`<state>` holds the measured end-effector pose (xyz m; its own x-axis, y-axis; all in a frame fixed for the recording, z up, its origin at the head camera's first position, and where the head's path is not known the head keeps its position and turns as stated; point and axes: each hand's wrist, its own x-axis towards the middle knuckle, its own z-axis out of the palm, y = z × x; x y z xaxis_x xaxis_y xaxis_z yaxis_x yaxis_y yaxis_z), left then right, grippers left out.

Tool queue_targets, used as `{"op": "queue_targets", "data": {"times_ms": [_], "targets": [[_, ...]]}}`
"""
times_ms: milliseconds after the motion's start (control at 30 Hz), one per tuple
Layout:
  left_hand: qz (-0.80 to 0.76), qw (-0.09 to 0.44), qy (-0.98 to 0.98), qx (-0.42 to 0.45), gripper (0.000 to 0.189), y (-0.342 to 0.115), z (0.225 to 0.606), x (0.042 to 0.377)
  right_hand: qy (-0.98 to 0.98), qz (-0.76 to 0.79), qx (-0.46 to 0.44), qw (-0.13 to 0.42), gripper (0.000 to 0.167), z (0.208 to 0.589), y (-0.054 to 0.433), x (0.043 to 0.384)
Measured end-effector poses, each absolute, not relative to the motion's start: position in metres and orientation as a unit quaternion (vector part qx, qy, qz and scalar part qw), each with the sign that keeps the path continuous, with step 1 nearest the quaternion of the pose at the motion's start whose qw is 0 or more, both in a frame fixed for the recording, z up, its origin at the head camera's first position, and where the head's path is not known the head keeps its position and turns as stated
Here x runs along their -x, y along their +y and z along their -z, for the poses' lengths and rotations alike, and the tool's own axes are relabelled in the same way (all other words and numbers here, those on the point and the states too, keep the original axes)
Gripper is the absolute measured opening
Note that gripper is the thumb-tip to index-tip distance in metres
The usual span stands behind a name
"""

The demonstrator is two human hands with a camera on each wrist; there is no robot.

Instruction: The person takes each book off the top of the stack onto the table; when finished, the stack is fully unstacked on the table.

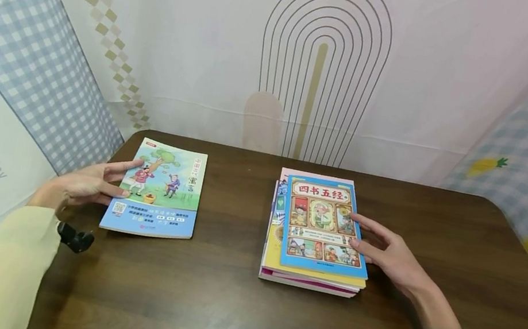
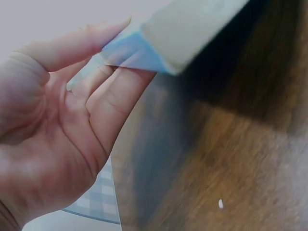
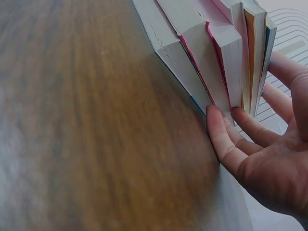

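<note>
In the head view, my left hand [image 1: 90, 185] pinches the left edge of a blue and green paperback book [image 1: 165, 223] with a tree and two figures on its cover. Its thumb and fingers lie on opposite faces in the left wrist view, and a dark shadow falls on the wood below. Over at the middle right is a stack of books [image 1: 312, 280], topped by a blue-bordered book [image 1: 312, 264] with red lettering. My right hand [image 1: 397, 259] rests against the stack's right side. Its fairly straight fingertips [image 3: 215, 115] touch the book edges in the right wrist view.
The books are on a dark brown wooden table [image 1: 219, 308] with rounded far corners. A pale cloth [image 1: 197, 60] with printed arches hangs behind it, and checked cloths [image 1: 60, 37] hang at both sides. A tiny white speck [image 2: 221, 204] lies on the wood.
</note>
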<state>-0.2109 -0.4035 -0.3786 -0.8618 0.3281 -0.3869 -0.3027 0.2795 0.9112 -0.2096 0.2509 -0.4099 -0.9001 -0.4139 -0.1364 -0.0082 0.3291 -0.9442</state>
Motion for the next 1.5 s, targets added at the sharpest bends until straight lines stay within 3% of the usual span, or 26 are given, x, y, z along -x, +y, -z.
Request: {"op": "queue_targets", "data": {"times_ms": [467, 1167, 1367, 1500], "targets": [[-0.594, 0.245, 0.766, 0.024, 0.094, -0.419, 0.382, 0.212, 0.800, 0.558, 0.129, 0.178, 0.066, 0.408, 0.251, 0.209], [-0.503, 0.270, 0.821, 0.014, 0.092, -0.430, 0.375, 0.223, 0.790, 0.570, 0.133, 0.185, 0.066, 0.410, 0.252, 0.209], [-0.352, 0.239, 0.905, -0.004, 0.086, -0.418, 0.361, 0.228, 0.791, 0.568, 0.128, 0.187, 0.067, 0.410, 0.252, 0.210], [-0.220, 0.178, 0.959, -0.021, 0.081, -0.397, 0.347, 0.229, 0.792, 0.569, 0.122, 0.187, 0.067, 0.408, 0.251, 0.210]]}}
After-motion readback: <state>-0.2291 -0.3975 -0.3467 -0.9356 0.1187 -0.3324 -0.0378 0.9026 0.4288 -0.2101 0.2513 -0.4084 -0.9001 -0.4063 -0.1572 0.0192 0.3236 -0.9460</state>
